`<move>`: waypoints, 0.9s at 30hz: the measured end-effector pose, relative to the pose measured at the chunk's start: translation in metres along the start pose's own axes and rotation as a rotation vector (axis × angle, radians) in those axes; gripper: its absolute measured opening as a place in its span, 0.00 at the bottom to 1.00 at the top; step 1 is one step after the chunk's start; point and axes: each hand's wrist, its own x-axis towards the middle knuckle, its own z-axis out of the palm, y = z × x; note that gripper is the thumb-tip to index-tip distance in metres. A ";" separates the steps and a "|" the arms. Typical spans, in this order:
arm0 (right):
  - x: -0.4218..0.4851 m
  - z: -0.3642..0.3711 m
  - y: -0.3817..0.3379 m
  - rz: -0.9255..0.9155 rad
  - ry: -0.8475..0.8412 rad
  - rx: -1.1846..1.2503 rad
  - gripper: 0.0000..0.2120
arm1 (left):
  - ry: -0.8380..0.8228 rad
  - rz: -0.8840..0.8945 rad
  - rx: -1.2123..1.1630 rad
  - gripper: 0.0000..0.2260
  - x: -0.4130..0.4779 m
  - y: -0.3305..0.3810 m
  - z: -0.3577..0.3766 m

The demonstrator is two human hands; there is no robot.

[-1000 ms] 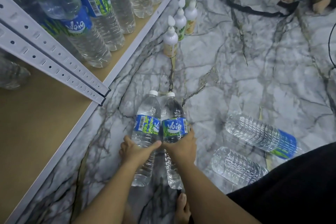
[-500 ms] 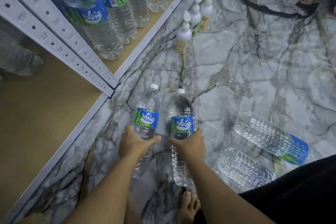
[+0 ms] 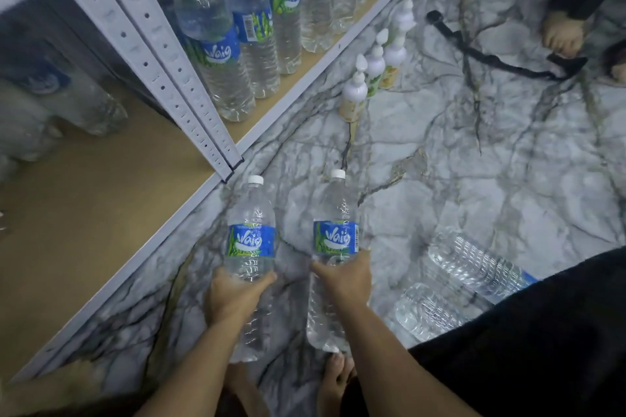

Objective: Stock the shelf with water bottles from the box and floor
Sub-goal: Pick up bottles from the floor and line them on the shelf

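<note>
The left hand [image 3: 233,294] grips one clear, blue-labelled plastic water bottle [image 3: 250,247]. The right hand [image 3: 343,276] grips another full bottle [image 3: 333,247]. More water-filled bottles [image 3: 257,27] stand on the tan shelf [image 3: 84,213].

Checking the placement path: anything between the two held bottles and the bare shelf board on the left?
Nothing visible blocks it. The left hand and right hand each hold a bottle over the floor, and the shelf board beside them lies bare. The perforated upright post stands at the shelf edge, just beyond the left bottle; keep clear of it.
</note>
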 end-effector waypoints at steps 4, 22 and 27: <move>-0.026 -0.031 -0.027 -0.127 -0.046 0.066 0.30 | 0.050 0.090 -0.078 0.39 -0.026 0.015 -0.038; -0.288 -0.129 -0.206 -1.023 -0.288 0.499 0.36 | 0.660 0.753 -0.586 0.31 -0.253 0.069 -0.299; -0.374 -0.115 -0.240 -1.184 -0.423 0.506 0.37 | 0.881 0.736 -0.698 0.37 -0.278 0.040 -0.375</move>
